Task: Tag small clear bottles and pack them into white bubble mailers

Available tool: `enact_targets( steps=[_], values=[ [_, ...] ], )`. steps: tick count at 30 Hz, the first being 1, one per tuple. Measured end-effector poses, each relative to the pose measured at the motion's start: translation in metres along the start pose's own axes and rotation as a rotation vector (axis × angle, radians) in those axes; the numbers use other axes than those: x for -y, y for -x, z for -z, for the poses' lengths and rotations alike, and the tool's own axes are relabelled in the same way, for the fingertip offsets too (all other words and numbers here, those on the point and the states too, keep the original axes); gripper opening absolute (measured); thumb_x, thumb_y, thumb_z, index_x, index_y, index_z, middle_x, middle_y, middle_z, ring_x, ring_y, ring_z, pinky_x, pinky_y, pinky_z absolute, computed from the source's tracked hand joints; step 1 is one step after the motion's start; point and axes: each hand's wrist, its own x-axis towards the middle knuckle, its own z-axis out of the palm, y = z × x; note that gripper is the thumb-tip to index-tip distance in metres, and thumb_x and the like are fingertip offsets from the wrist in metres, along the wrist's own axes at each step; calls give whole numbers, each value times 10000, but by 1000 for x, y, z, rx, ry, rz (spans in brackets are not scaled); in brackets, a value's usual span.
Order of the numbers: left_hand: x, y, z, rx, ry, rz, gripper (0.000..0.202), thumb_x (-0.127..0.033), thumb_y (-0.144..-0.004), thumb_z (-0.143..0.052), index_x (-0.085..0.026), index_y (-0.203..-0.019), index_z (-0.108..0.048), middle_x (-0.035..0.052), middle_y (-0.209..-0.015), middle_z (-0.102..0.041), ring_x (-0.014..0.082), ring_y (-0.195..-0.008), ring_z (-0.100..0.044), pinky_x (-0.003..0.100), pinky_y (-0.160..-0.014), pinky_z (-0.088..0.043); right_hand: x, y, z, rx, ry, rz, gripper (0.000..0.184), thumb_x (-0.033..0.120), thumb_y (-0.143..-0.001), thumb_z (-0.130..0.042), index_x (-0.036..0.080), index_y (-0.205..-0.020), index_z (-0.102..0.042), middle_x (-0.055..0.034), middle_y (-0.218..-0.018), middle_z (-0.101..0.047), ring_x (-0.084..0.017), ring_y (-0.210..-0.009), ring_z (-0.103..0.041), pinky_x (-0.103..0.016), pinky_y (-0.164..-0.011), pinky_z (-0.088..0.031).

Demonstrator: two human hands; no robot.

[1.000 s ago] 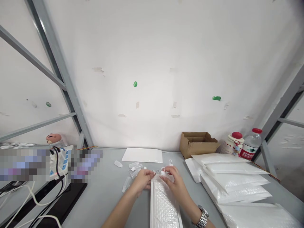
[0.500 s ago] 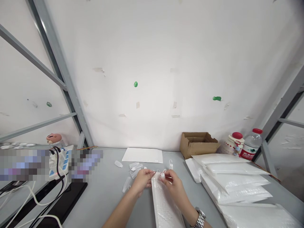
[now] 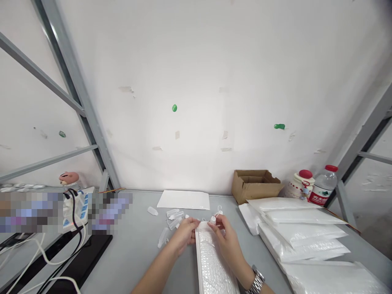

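A white bubble mailer [image 3: 211,261] lies lengthwise before me, its short end facing the wall. My left hand [image 3: 185,234] is closed on the left corner of that end, thumb on top and fingers beneath. At the right corner, my right hand [image 3: 226,239] pinches the edge with its thumb. A small white cap [image 3: 213,220] shows between the right thumb and index finger; I cannot tell whether they grip it or only touch it. Just beyond is another small white piece with a thin loop [image 3: 219,210]. Several translucent plastic tubes [image 3: 175,223] lie left of the mailer.
Stacked white mailers [image 3: 306,237] are on the right, before a cardboard box [image 3: 257,185], a red-topped jar [image 3: 303,183] and a water bottle [image 3: 324,185]. A white sheet [image 3: 183,200] lies by the wall. On the left are a power strip [image 3: 80,208], cables and a black slab [image 3: 85,261].
My right fingers have moved slightly away from me, from in front of the mailer's end to its edge, and the cap has shifted with them. My left hand stays at its corner.
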Motion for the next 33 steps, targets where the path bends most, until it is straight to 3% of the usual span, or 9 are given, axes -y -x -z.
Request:
enact_targets(
  steps=[6, 12, 18, 24, 30, 33],
  values=[
    [-2, 0, 3, -13, -94, -24, 404, -448, -593, -635, -181, -840, -460, -9, -659, -618, 149, -595, -598, 279, -611, -429, -7, -3, 6, 23, 241, -29, 256, 496, -800, -484, 251, -872, -505, -1, -754, -601, -175, -628, -543, -274, -589, -389],
    [9, -6, 0, -84, -180, -160, 450, -486, -597, -616, -184, -898, -470, -56, -596, -524, 117, -536, -513, 239, -531, -358, -13, -5, 6, 78, 203, -113, 287, 537, -833, -380, 259, -902, -388, 34, -690, -557, -145, -466, -490, -262, -483, -348],
    [16, -12, 0, -171, -155, -248, 438, -509, -671, -567, -190, -945, -444, -39, -620, -526, 128, -546, -533, 248, -545, -378, -14, -6, 7, 102, 207, -93, 250, 493, -806, -455, 249, -786, -405, 47, -622, -520, -143, -491, -487, -256, -502, -350],
    [21, -15, 2, -161, -129, -300, 431, -515, -680, -573, -196, -943, -450, -44, -598, -528, 116, -511, -523, 231, -514, -364, -14, -7, 11, 117, 330, -91, 118, 350, -774, -490, 243, -758, -440, 61, -566, -503, -149, -518, -498, -260, -541, -368],
    [29, -25, 5, -207, -163, -363, 385, -507, -700, -552, -206, -916, -448, -66, -534, -485, 114, -475, -485, 229, -501, -332, -14, -13, 14, 221, 133, -171, 151, 316, -690, -539, 218, -678, -424, 29, -735, -540, -128, -514, -551, -254, -528, -401],
    [31, -26, 6, -262, -205, -389, 332, -464, -728, -531, -207, -924, -454, -71, -528, -464, 117, -478, -474, 236, -512, -329, -16, -14, 13, 251, 74, -182, 174, 305, -653, -580, 210, -649, -435, 31, -682, -540, -135, -532, -550, -256, -546, -399]
  ],
)
